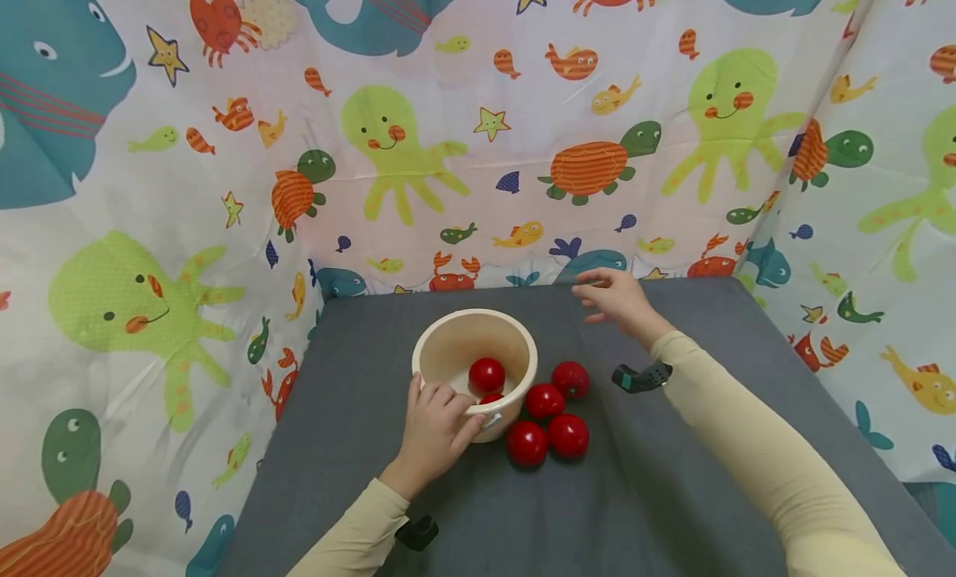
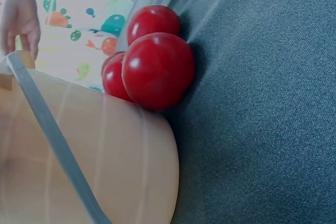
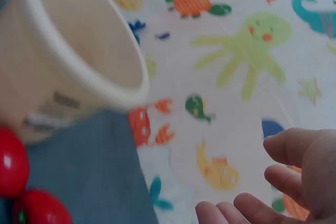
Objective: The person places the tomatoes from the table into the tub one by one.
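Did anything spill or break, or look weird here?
Nothing stands out. Four red fruits sit bunched on the grey cloth beside the bucket, two more show inside it, and the left hand holds its rim. I see no spill or crack.

Sticker [image 3: 52,112]: on the outer wall of the bucket [image 1: 475,313], across the opening from the grip of the left hand [image 1: 439,421]; dark and pale patches, too blurred to read.
Readable lettering: none.
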### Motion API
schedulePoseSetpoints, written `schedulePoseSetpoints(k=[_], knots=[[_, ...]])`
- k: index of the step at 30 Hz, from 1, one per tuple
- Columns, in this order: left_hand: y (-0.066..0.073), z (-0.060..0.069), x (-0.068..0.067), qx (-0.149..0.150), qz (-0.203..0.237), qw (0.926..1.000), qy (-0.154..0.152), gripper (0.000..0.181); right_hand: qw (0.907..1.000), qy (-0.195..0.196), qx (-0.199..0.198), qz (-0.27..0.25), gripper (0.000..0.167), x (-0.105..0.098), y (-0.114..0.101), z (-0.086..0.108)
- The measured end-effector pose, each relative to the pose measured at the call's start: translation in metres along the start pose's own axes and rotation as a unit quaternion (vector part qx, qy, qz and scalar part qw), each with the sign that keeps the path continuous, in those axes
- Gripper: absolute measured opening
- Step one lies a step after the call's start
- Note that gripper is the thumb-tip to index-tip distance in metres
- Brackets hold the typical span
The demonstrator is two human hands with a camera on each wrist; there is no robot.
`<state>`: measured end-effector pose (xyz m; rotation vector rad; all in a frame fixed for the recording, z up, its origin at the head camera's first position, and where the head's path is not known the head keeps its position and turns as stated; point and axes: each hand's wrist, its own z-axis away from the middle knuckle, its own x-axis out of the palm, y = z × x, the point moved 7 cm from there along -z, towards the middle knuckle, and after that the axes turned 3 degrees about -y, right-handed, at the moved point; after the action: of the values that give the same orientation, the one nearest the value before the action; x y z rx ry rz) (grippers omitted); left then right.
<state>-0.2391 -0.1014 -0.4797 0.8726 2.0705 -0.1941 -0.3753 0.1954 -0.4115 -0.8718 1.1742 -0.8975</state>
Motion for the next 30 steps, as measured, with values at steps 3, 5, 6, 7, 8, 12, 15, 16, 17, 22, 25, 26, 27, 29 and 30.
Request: schedulePoseSetpoints(k=[3, 5, 6, 7, 8, 12, 15, 16, 17, 22, 25, 26, 27, 29, 30], knots=[[0.000, 0.000, 0.000, 0.004, -0.001, 1.0000, 0.007, 0.020, 0.9999, 0.008, 0.015, -0.004, 0.050, -0.018, 0.017, 0.003], [0.000, 0.000, -0.001, 0.004, -0.001, 0.9999, 0.010, 0.020, 0.9996, 0.012, 0.025, -0.004, 0.052, -0.025, 0.028, 0.006], [0.000, 0.000, -0.001, 0.003, -0.002, 0.9999, 0.010, 0.020, 0.9995, 0.013, 0.029, -0.003, 0.053, -0.027, 0.034, 0.007], [0.000, 0.000, -0.001, 0.001, -0.002, 1.0000, 0.007, 0.020, 0.9993, 0.013, 0.034, -0.001, 0.054, -0.028, 0.039, 0.008], [0.000, 0.000, -0.001, -0.001, -0.002, 1.0000, 0.005, 0.020, 0.9992, 0.013, 0.038, -0.002, 0.055, -0.029, 0.045, 0.008], [0.000, 0.000, 0.000, -0.007, -0.002, 1.0000, -0.004, 0.022, 0.9984, 0.011, 0.055, -0.009, 0.058, -0.031, 0.066, 0.010], [0.000, 0.000, 0.001, 0.002, -0.002, 1.0000, 0.006, 0.023, 0.9975, 0.012, 0.067, -0.018, 0.060, -0.031, 0.081, 0.012], [0.000, 0.000, 0.001, 0.005, -0.002, 0.9999, 0.010, 0.024, 0.9972, 0.012, 0.071, -0.020, 0.061, -0.031, 0.086, 0.012], [0.000, 0.001, 0.001, 0.009, -0.003, 0.9998, 0.015, 0.025, 0.9968, 0.013, 0.075, -0.024, 0.061, -0.031, 0.091, 0.012], [0.001, 0.001, -0.001, 0.016, -0.005, 0.9995, 0.025, 0.025, 0.9954, 0.016, 0.089, -0.033, 0.063, -0.028, 0.111, 0.012], [0.001, 0.001, -0.001, 0.015, -0.005, 0.9996, 0.025, 0.023, 0.9952, 0.010, 0.091, -0.035, 0.065, -0.023, 0.120, 0.012], [0.001, 0.001, -0.001, 0.013, -0.005, 0.9996, 0.024, 0.023, 0.9949, 0.008, 0.093, -0.039, 0.065, -0.021, 0.123, 0.012], [0.001, 0.001, -0.001, 0.012, -0.006, 0.9997, 0.023, 0.023, 0.9948, 0.005, 0.093, -0.041, 0.065, -0.019, 0.126, 0.011], [0.001, 0.001, -0.001, 0.010, -0.006, 0.9997, 0.020, 0.022, 0.9950, 0.000, 0.091, -0.040, 0.065, -0.014, 0.129, 0.012], [0.001, 0.001, 0.000, 0.010, -0.006, 0.9997, 0.020, 0.022, 0.9949, -0.001, 0.092, -0.040, 0.066, -0.012, 0.131, 0.012]])
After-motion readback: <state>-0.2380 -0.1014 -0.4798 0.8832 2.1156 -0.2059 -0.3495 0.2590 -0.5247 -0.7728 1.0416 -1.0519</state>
